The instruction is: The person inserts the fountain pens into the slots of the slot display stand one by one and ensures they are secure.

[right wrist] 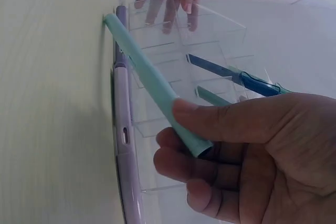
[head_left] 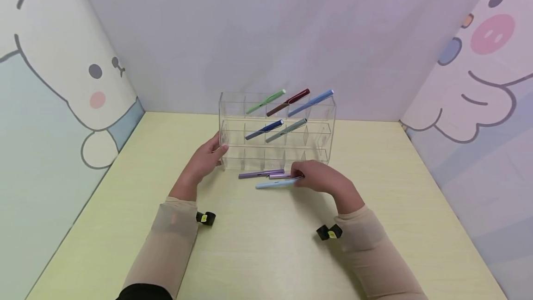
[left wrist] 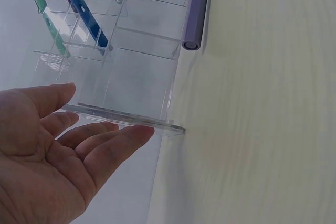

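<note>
A clear acrylic pen rack point(head_left: 225, 139) with tiers of small compartments stands on the table. My left hand point(head_left: 205, 158) holds its left side wall, thumb toward the front and fingers along the outer face in the left wrist view. My right hand point(head_left: 318, 177) pinches a light blue pen point(right wrist: 149, 80) by one end between thumb and fingers, low in front of the rack; its far end slants toward the tabletop. Beside it, a purple pen point(head_left: 258, 174) and a lilac pen point(right wrist: 124, 114) lie on the table along the rack's front, the lilac one partly hidden by the right hand.
The top tier holds a green pen point(head_left: 266, 101), a dark red pen point(head_left: 288, 102) and a blue pen point(head_left: 311, 103), all leaning. In the middle tier lean a dark blue pen point(head_left: 264, 130) and a grey-green pen point(head_left: 286, 130). A pale wall point(head_left: 266, 31) rises behind the table point(head_left: 258, 253).
</note>
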Demonstrator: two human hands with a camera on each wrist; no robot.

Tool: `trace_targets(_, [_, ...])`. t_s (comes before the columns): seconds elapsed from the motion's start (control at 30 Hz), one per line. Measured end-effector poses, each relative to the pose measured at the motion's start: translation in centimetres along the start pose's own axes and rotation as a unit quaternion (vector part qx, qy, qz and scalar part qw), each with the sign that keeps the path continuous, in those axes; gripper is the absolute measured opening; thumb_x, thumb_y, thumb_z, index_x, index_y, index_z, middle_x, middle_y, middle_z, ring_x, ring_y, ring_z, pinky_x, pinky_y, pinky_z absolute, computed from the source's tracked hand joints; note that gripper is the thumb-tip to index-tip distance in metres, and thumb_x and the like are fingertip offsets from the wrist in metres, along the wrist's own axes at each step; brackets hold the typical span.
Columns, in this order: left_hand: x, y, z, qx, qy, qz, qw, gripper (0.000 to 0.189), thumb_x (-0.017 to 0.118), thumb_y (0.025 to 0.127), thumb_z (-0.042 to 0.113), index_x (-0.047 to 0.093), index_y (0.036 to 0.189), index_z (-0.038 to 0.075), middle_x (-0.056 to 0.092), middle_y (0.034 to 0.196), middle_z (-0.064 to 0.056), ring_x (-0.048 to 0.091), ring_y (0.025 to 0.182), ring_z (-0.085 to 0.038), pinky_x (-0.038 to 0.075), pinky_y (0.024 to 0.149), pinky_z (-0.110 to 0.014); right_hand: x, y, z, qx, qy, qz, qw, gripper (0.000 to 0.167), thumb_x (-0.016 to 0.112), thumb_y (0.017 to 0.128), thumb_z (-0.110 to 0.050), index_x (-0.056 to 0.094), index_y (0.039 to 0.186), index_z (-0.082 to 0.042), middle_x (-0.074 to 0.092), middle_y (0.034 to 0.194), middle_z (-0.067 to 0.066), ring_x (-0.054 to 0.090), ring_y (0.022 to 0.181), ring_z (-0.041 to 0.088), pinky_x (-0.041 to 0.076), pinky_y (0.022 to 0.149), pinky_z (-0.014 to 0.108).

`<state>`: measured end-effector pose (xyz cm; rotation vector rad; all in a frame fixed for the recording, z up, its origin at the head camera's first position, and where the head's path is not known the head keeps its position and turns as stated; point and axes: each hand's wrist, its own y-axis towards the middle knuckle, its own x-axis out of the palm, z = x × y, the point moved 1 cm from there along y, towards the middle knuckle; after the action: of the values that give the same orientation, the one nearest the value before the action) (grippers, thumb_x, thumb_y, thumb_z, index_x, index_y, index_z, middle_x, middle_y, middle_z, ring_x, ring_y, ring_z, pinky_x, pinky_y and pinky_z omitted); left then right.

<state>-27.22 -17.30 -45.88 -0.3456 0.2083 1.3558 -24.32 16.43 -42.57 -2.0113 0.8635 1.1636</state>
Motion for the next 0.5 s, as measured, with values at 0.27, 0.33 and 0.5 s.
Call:
trace_targets(0.27, [0.0, 0.0, 0.0, 0.0, 0.004, 0.002, 1.0, 0.064, 0.05, 0.103, 0.04, 0.016, 0.157, 0.039, 0.033, 0.159, -0.004, 0.046, 0.136, -0.032, 0.051, 0.101, -0.05, -0.8, -0.1, 0.0, -0.026, 0.067, 0.038, 0.9967, 0.013, 0.072, 0.09, -0.017, 0.069, 0.103, -0.017, 0.066, 0.097, -0.007, 0.057, 0.083, 0.012, 0.051, 0.074, 0.03])
trace_targets(0.33, [0.0, 0.0, -0.1, 0.0, 0.003, 0.002, 1.0, 0.064, 0.05, 0.102, 0.041, 0.016, 0.157, 0.04, 0.033, 0.159, -0.004, 0.046, 0.136, -0.032, 0.051, 0.101, -0.05, -0.9, 0.0, 0.0, -0.033, 0.084, 0.054, 0.9944, 0.011, 0.072, 0.091, -0.019, 0.068, 0.102, -0.019, 0.065, 0.095, -0.007, 0.056, 0.082, 0.013, 0.051, 0.072, 0.03])
trace_targets(0.5, [0.0, 0.0, 0.0, 0.0, 0.007, 0.003, 1.0, 0.064, 0.05, 0.102, 0.042, 0.016, 0.156, 0.041, 0.033, 0.159, -0.004, 0.045, 0.137, -0.032, 0.051, 0.1, -0.05, -1.3, -0.1, 0.2, -0.051, 0.141, 0.098, 0.9838, 0.012, 0.069, 0.094, -0.019, 0.068, 0.105, -0.017, 0.063, 0.096, -0.005, 0.057, 0.084, 0.015, 0.051, 0.073, 0.032])
